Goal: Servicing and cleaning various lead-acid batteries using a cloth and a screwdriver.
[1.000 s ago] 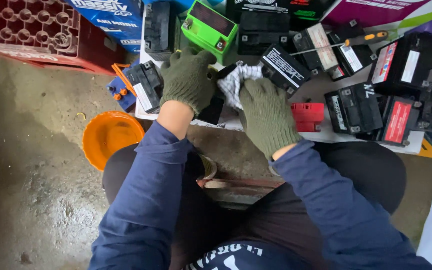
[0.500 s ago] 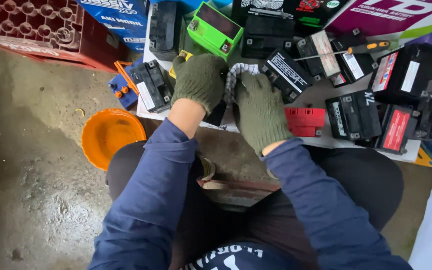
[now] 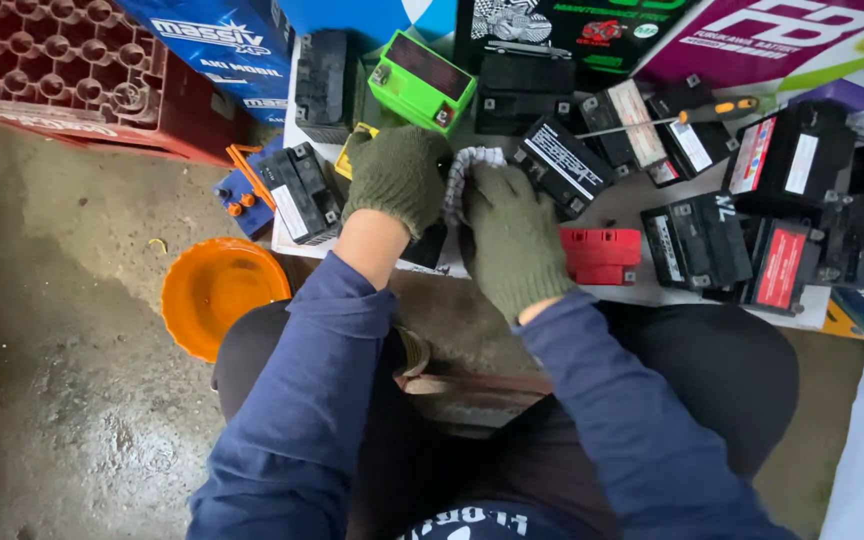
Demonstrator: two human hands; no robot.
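Head view, gloved hands — left hand [image 3: 397, 178] curled on black battery [image 3: 428, 243], right hand [image 3: 514, 240] gripping checked cloth [image 3: 460, 180].

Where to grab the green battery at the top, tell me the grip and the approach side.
Grip the green battery across its two long side walls, coming from above. It lies tilted with its dark top face up, and the near long edge looks free. A black battery sits close on its left, so a lengthwise grip would likely be cramped.

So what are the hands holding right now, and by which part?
Both gloved hands, left hand and right hand, grip a checked cloth bunched between them over a black battery; the exact hold is hidden.
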